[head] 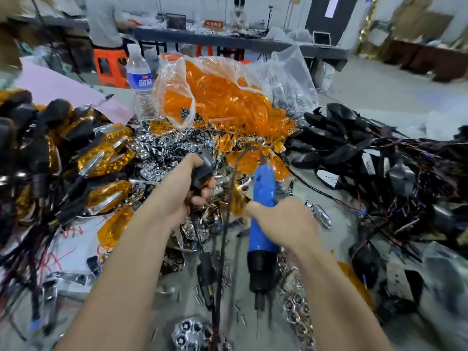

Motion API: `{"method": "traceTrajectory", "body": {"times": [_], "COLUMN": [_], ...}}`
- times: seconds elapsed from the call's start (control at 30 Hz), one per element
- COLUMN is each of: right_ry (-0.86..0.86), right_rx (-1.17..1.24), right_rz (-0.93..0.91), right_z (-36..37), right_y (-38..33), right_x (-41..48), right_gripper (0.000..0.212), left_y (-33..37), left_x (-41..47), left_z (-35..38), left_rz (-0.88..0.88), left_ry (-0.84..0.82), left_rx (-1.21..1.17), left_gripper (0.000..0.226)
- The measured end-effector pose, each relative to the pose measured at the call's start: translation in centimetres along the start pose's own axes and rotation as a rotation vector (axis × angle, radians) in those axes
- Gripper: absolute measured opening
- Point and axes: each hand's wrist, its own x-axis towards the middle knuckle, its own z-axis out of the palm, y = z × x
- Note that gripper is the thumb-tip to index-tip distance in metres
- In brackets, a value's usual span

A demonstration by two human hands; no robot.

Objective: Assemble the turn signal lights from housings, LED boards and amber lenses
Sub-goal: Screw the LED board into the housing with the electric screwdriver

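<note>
My left hand (187, 188) grips a black turn signal housing (203, 168) above the middle of the table. My right hand (281, 221) holds a blue electric screwdriver (263, 198) with its bit pointing back toward me and its cord running forward. A clear bag of amber lenses (217, 95) stands behind my hands. Chrome reflector pieces (162, 153) lie heaped in front of the bag. Finished amber-lensed lights (106, 153) are piled at the left. Black housings with wires (354, 145) are piled at the right.
A water bottle (139, 79) stands left of the lens bag. Loose screws (228, 282) and a chrome reflector (195, 333) lie on the near table. Tangled wires (405, 193) cover the right side. Behind, people work at a dark table (228, 39), near orange stools (110, 69).
</note>
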Motion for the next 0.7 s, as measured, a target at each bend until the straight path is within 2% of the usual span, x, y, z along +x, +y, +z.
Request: {"method": "traceTrajectory", "body": {"times": [0.1,0.17,0.27,0.33,0.4,0.5,0.57,0.7], "right_ry": [0.021,0.006,-0.010,-0.021,-0.048,-0.124,-0.177,-0.257], "right_rx": [0.520,0.727,0.971,1.169,1.380,1.651,1.691,1.763], "right_rz": [-0.032,-0.152,-0.320,-0.354,-0.314,-0.116,-0.030,0.001], "right_z": [-2.6,-4.4,-5.5,-5.3,-4.9,-4.0,-3.0,-0.6], "right_y": [-1.0,-2.1,-3.7,-4.3,-4.4,-4.0,-3.6,-1.6], "right_x": [0.9,1.7,2.5,2.6,2.9,3.6,4.3,5.0], "right_gripper": [0.018,0.005,0.016,0.020,0.022,0.018,0.020,0.046], "left_y": [-0.1,-0.8,-1.8,-2.2,-2.6,-3.1,-3.3,-3.8], "left_x": [-0.3,-0.6,-1.0,-1.1,-1.1,-1.0,-0.8,-0.3], "left_z": [-2.1,-2.9,-2.7,-2.1,-1.5,-1.1,-1.0,-0.9], "left_rz": [0.001,-0.011,-0.014,-0.008,0.010,0.034,0.050,0.081], "left_ry": [0.099,0.144,0.212,0.207,0.216,0.294,0.346,0.438], "left_rx": [0.139,0.140,0.146,0.179,0.276,0.413,0.438,0.498], "left_gripper": [0.029,0.031,0.028,0.025,0.021,0.021,0.024,0.035]}}
